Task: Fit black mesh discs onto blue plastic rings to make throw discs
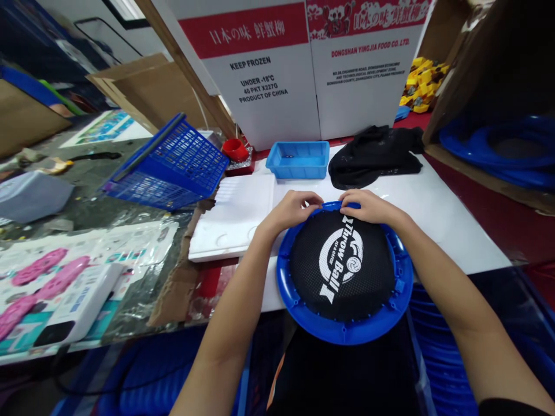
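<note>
A round blue plastic ring (289, 293) lies partly on the white work surface, its near side reaching over the edge towards my body. Black mesh (303, 260) printed with "Throw Ball" in white is stretched across it, and small pegs stand along the inner edge. At the far side of the ring, my left hand (298, 207) pinches the rim and the mesh edge with thumb and fingers. A short way to its right, my right hand (365, 206) has its fingers closed on the same far rim. What lies under the fingertips is hidden.
Behind the ring stand a light-blue tray (299, 167) and a heap of black mesh (377, 156). White foam (229, 216) and a tilted blue basket (173, 162) are on the left. A white carton (277, 121) stands at the back; a box of blue rings (498, 144) is at right.
</note>
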`<state>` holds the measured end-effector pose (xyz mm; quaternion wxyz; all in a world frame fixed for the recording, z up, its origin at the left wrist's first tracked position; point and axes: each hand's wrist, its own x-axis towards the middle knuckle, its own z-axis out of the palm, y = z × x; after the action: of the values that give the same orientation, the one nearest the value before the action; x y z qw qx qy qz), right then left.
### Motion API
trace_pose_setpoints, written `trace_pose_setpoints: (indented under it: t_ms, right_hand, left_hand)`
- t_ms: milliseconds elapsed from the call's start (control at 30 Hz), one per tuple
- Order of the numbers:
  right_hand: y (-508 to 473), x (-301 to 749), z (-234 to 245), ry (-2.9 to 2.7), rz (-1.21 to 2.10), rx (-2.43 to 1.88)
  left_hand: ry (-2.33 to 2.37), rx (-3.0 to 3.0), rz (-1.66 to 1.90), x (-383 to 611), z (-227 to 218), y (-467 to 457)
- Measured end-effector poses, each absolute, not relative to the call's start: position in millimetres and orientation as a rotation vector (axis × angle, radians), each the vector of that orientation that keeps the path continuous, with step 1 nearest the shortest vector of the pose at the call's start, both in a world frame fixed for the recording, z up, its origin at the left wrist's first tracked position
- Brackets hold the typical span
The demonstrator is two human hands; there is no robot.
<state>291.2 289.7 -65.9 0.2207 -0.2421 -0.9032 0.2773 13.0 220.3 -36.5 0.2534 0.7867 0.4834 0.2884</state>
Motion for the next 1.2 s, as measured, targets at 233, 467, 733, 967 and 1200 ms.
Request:
trace_pose_setpoints:
  t_ms: [233, 467, 733, 967, 1200]
  right_hand:
    - [290.2, 288.9, -72.9, -2.532, 0.786, -0.626]
    - [289.3, 285.7, -74.7, -2.59, 0.698, -0.621]
    - [283.1, 283.8, -68.1, -2.597, 0.705, -0.659]
    - [284.9, 281.7, -68.7, -2.593, 0.7, -0.653]
    - [285.1, 280.9, -69.0, -2.596, 0.683, -0.639]
  left_hand:
    - [1.319, 2.12, 0.647, 12.3, -40.4, 220.5]
    - [1.417, 2.073, 0.646, 16.6, -48.0, 223.4]
    - [1.44, 1.997, 0.622, 7.9, -36.0, 220.6]
    - [1.392, 1.775, 0.687, 9.6, -42.8, 223.8]
    - [1.484, 1.629, 0.688, 9.5, -51.5, 235.2]
